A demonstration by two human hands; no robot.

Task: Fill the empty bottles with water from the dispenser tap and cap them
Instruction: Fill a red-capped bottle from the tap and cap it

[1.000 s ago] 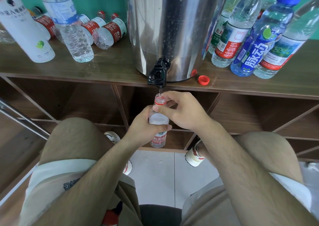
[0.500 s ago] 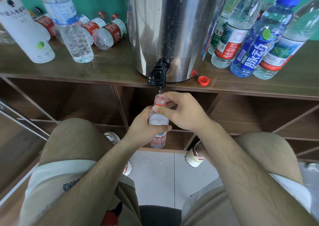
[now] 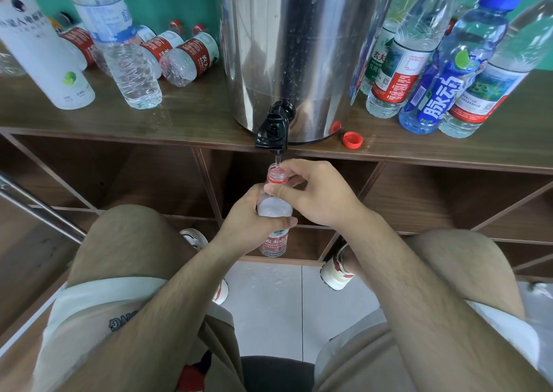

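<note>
Hardly anything has been moved since the earlier frames: the small clear plastic bottle with a red label and red neck ring is held in the same place, with the same grip from both hands.

From the head camera, the bottle is seen upright, clasped between the two hands, with its open mouth directly under the black plastic tap. A thin stream of water is seen falling from the tap into the mouth. The bottle's body is wrapped by the curled fingers of the left hand. Its neck is pinched between the thumb and fingers of the right hand.

Just above the hands, the tall stainless-steel dispenser is set on a brown wooden shelf, its wall beaded with drops. A loose red screw cap lies on the shelf above the right hand, just beside the dispenser's base.

Further above and to the right of the right hand, upright bottles are grouped, among them a blue-capped bottle with a blue label. Above and to the left of the left hand stand a white cylindrical bottle and a clear crumpled bottle. Behind them, small red-labelled bottles are laid on their sides.
</note>
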